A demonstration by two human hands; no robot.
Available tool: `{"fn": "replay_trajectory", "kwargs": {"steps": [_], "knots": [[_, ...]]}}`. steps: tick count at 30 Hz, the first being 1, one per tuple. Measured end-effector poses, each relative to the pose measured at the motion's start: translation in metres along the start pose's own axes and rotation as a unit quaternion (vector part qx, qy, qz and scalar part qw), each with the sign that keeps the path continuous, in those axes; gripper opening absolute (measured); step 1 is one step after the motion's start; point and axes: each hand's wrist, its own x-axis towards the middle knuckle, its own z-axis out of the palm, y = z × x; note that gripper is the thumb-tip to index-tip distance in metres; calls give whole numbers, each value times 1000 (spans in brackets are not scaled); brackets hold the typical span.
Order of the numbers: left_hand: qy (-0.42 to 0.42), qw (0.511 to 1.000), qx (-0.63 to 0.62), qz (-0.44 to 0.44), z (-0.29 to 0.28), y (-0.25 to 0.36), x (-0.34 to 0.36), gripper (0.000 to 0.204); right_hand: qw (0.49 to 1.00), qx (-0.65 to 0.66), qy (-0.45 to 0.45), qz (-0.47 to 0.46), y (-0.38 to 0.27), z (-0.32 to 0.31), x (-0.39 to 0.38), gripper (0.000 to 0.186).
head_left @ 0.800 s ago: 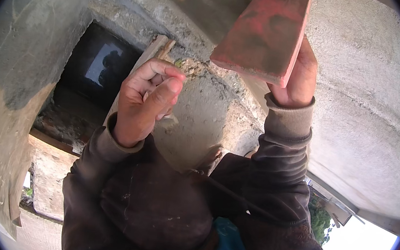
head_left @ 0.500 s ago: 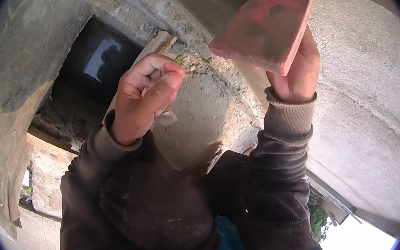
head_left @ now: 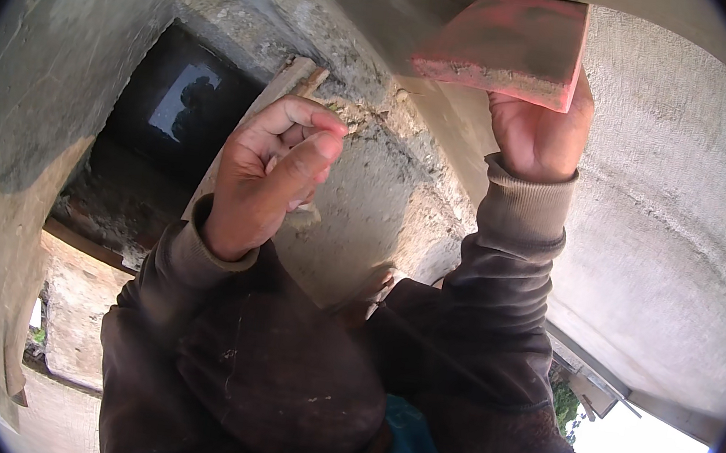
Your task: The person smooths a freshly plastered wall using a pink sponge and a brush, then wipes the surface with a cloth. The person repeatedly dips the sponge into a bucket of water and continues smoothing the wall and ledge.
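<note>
My right hand grips a thick, pinkish-red plastering float from behind and below. Grey smears cover its flat face, and its near edge looks worn. Most of the fingers and any handle are hidden behind it. The float is raised at the upper right, against or just in front of the plastered wall; I cannot tell whether they touch. Lower and to the left, my left hand hangs in the air with fingers curled and the thumb near the index finger. Pale matter shows between its fingers, too unclear to name.
A dark square opening with a reflecting surface lies left of my left hand. A wooden strip runs along its edge. Rough concrete spreads below my hands, and a partly damp plastered wall rises at the left.
The float has shifted slightly right and tilted, so its near edge shows more. My right hand moved with it. My left hand keeps nearly the same pose, a little further right.
</note>
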Motion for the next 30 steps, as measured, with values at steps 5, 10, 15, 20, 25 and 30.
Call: {"fn": "replay_trajectory", "kwargs": {"steps": [5,10,15,20,25,30], "knots": [[-4,1000,2,-11,4,-1,3,18,995,-69,38,-69,-16,21,-6,43],[-1,1000,-1,-1,11,2,2,20,986,6,-104,-127,-106,6,-39,45],[44,999,4,16,12,4,0,17,839,-403,0,-367,-177,61,-107,45],[51,998,-20,10,29,0,0,13,400,-787,-360,-302,-180,151,-31,30],[27,998,-53,18,35,-10,-8,15,104,-854,-458,-222,-91,214,17,21],[28,999,-41,23,34,-2,-11,14,31,-818,-473,-326,-80,184,45,19]]}}
